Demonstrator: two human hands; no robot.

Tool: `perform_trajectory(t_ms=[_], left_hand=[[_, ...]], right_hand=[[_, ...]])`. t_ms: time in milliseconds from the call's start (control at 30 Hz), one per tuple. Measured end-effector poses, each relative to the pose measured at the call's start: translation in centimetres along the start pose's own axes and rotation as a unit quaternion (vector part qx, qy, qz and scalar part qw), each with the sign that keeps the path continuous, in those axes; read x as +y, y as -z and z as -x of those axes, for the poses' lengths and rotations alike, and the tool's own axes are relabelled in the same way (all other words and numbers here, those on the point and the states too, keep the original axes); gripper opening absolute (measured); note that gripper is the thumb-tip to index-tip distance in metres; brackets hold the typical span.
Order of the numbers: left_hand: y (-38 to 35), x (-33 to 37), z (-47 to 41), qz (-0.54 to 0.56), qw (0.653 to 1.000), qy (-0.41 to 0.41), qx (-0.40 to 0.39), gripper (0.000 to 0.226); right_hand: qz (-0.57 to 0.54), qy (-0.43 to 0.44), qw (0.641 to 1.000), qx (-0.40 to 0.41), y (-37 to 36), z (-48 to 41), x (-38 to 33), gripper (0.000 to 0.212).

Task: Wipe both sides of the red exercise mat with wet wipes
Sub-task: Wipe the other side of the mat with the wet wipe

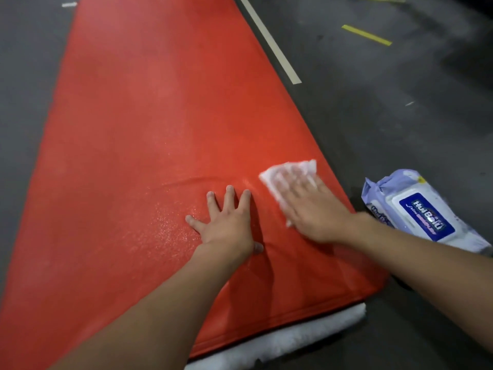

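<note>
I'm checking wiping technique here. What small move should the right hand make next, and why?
Probably slide the right hand with the wet wipe forward, away from the body. The red mat glistens wet beside the left hand, which presses flat to steady it, while the stretch beyond the wipe looks dull and likely unwiped.

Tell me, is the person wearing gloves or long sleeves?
No. The left hand and right hand are bare: no gloves, rings or watch in view. The left arm and right arm are bare too; no sleeve shows.
</note>
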State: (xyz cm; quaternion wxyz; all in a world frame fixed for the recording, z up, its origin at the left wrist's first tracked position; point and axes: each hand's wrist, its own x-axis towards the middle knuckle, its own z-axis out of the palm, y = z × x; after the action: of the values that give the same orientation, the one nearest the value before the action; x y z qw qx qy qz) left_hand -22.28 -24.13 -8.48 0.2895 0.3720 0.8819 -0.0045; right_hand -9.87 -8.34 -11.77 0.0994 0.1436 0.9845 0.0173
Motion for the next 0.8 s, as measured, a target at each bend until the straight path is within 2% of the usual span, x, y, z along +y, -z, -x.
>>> perform_trajectory(t_ms=[67, 133, 167, 233, 267, 300, 367, 433, 467, 567, 600, 667, 733, 767, 800], left_hand=[[0.1, -0.1, 0.0, 0.006, 1.000, -0.006, 0.001, 0.115], [0.2, -0.3, 0.2, 0.007, 1.000, -0.009, 0.006, 0.115], [0.3, -0.4, 0.3, 0.002, 1.000, -0.011, 0.010, 0.117], [0.7, -0.5, 0.4, -0.018, 1.000, -0.020, 0.015, 0.120], [1.1, -0.8, 0.3, -0.031, 0.999, -0.027, 0.005, 0.122], [1.7, -1.2, 0.2, -0.049, 0.998, -0.037, -0.016, 0.126], [2.8, -2.6, 0.0, -0.093, 0.993, -0.057, -0.046, 0.135], [2.8, -4.0, 0.2, -0.120, 0.991, -0.048, -0.021, 0.136], [2.5, -4.4, 0.3, -0.125, 0.992, -0.029, -0.004, 0.135], [2.0, -4.5, 0.4, -0.111, 0.993, 0.044, -0.017, 0.132], [2.1, -4.6, 0.4, -0.086, 0.994, 0.058, -0.030, 0.132], [2.2, -5.2, 0.2, -0.046, 0.997, 0.059, -0.034, 0.132], [2.2, -5.7, 0.2, -0.038, 0.998, 0.049, -0.027, 0.131], [2.1, -5.7, 0.2, -0.035, 0.998, 0.047, -0.025, 0.131], [2.1, -5.7, 0.3, -0.032, 0.998, 0.048, -0.027, 0.131]], right_hand=[[0.025, 0.128, 0.991, -0.009, -0.5, 2.3, -1.6, 0.061], [0.048, 0.177, 0.983, 0.014, -0.1, 2.0, 0.1, 0.058], [0.056, 0.148, 0.987, 0.022, 0.4, 0.8, 0.9, 0.059], [0.018, 0.015, 1.000, -0.006, 1.3, -0.7, 1.2, 0.059], [0.000, -0.020, 1.000, -0.013, 1.2, -0.9, 0.5, 0.062], [-0.014, -0.014, 1.000, -0.003, 0.7, -0.6, -0.4, 0.064], [0.004, 0.107, 0.994, 0.006, -0.2, 1.2, -2.3, 0.064], [0.024, 0.183, 0.983, 0.011, 0.1, 1.9, -1.6, 0.059], [0.044, 0.185, 0.981, 0.026, 0.3, 1.0, -0.5, 0.058], [0.023, 0.038, 0.999, -0.012, 1.6, -1.3, 0.3, 0.058], [0.005, 0.022, 1.000, -0.012, 1.4, -1.3, -0.5, 0.060], [0.005, 0.098, 0.995, 0.022, 0.0, -0.1, -2.6, 0.062], [0.023, 0.191, 0.981, 0.009, 0.1, 1.5, -3.2, 0.058], [0.037, 0.214, 0.976, 0.013, 0.1, 1.1, -2.2, 0.059], [0.036, 0.195, 0.980, 0.008, 0.5, 0.0, -1.4, 0.059]])
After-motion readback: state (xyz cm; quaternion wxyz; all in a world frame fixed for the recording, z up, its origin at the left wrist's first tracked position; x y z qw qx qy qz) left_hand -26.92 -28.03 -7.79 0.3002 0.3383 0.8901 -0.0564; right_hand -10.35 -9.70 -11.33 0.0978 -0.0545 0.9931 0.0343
